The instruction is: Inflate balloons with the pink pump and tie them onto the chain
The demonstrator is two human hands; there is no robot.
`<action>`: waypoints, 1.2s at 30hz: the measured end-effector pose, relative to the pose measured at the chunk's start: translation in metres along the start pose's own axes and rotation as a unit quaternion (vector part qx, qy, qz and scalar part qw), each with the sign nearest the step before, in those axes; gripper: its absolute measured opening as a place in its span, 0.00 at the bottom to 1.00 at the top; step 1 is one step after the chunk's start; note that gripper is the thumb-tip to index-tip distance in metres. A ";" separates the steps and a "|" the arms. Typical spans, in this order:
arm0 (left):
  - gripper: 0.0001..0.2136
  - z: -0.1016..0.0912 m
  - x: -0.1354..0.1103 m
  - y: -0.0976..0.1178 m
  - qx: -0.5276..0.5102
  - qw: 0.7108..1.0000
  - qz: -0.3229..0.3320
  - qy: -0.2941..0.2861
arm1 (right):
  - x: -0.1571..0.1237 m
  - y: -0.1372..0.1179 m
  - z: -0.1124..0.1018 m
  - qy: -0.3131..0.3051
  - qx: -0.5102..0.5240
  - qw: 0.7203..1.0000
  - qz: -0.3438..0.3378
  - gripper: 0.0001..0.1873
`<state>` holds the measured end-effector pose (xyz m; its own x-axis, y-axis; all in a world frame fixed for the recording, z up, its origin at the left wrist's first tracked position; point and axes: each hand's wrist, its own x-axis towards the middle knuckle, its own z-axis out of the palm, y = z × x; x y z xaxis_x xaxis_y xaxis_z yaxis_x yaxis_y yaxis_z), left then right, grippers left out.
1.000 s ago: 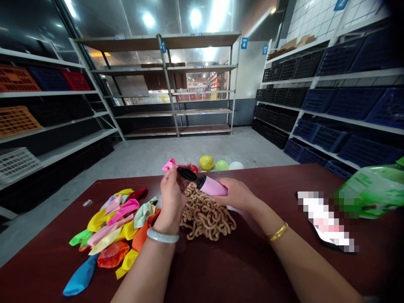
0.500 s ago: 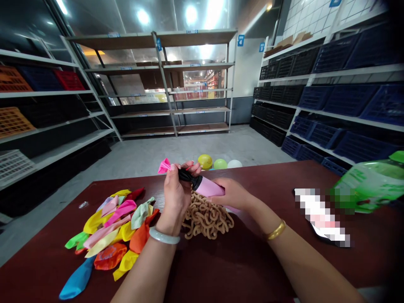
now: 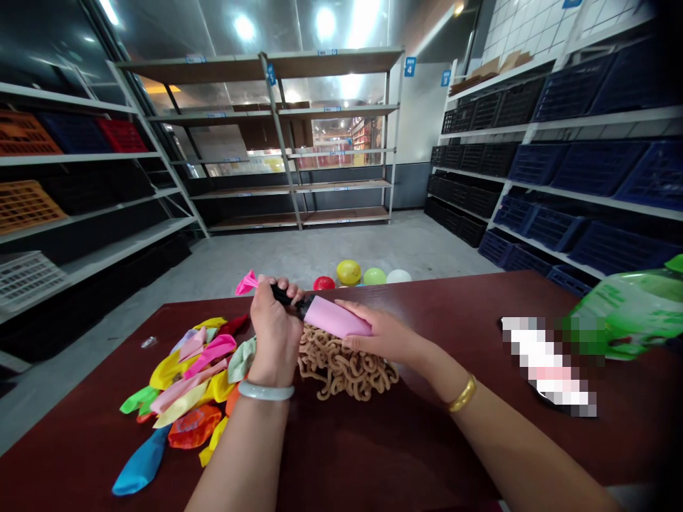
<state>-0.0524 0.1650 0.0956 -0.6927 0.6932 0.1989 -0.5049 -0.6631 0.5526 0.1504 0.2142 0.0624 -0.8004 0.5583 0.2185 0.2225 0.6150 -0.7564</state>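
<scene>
A hand balloon pump (image 3: 331,316) with a pink barrel and a black nozzle end slants across in front of me. My left hand (image 3: 273,320) is closed round the black end. A limp pink balloon (image 3: 246,283) sticks out past my left thumb; how it sits on the nozzle is hidden by the fingers. My right hand (image 3: 385,330) grips the far end of the pink barrel. Below the pump, a heap of tan, cord-like loops (image 3: 352,368) lies on the table. Left of my left wrist are several flat balloons (image 3: 195,427) in many colours.
On the dark red table (image 3: 416,441) lie a blurred phone-like object (image 3: 549,366) and a green-and-white plastic bag (image 3: 629,309) at the right. Inflated balloons (image 3: 348,272) rest beyond the far edge. Racks with crates (image 3: 538,163) stand on both sides, shelving (image 3: 341,107) behind.
Both hands and the pump have shifted left, my left hand the further. The left fingers now wrap round the black part, and the barrel shows more. A red balloon beyond the table has come into view.
</scene>
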 end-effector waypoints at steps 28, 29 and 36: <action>0.10 -0.020 0.023 0.014 -0.076 0.997 0.008 0.031 | -0.013 0.032 -0.059 -0.048 0.095 0.994 0.029 0.34; 0.10 -0.016 0.019 0.011 -0.069 0.997 0.018 0.037 | -0.013 0.030 -0.058 -0.048 0.096 0.994 0.028 0.34; 0.11 0.008 -0.010 -0.014 -0.051 0.999 0.012 0.006 | -0.007 0.008 -0.033 -0.016 0.111 0.994 0.015 0.36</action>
<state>-0.0341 0.1696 0.0917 -0.7106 0.6741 0.2017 -0.5380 -0.7053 0.4617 0.1759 0.2333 0.0755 -0.8139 0.5534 0.1771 0.1208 0.4592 -0.8801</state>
